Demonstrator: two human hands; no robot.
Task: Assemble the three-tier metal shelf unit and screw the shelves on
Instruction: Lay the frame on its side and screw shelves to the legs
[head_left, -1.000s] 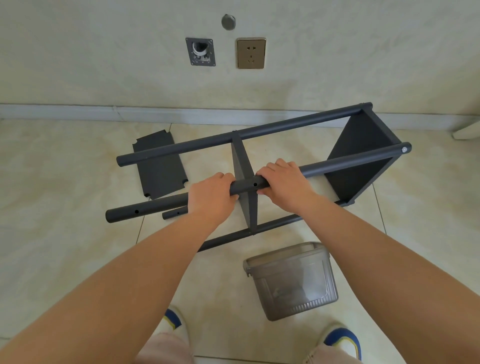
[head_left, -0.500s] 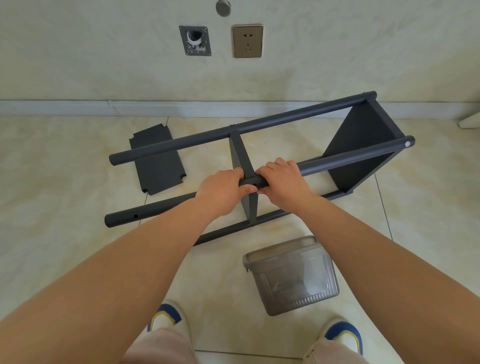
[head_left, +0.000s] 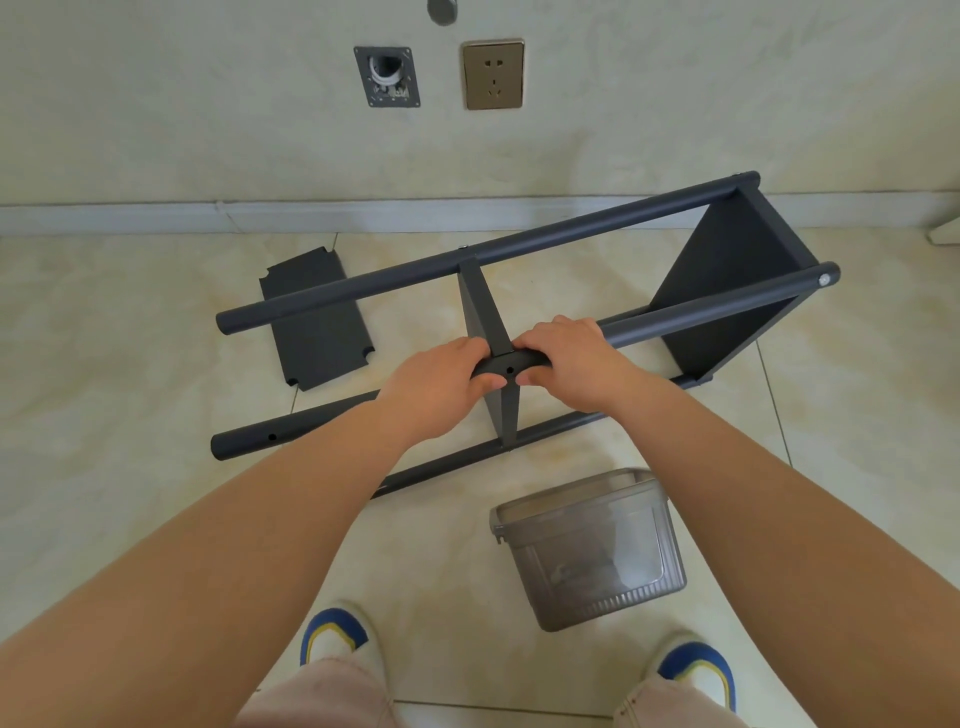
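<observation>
My left hand (head_left: 436, 387) has slid along the dark grey metal post (head_left: 691, 319) to meet my right hand (head_left: 571, 358), both clamped beside the middle shelf panel's (head_left: 480, 306) empty screw hole (head_left: 510, 370), ready for fastening.

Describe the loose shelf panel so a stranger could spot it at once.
Start at the wall socket and drop to the tiled floor below it. Left of the half-built shelf frame lies a dark flat panel, partly under the frame's far pole. Unlike the two shelves already fixed upright in the frame, it lies flat, loose, with notched corners.
</observation>
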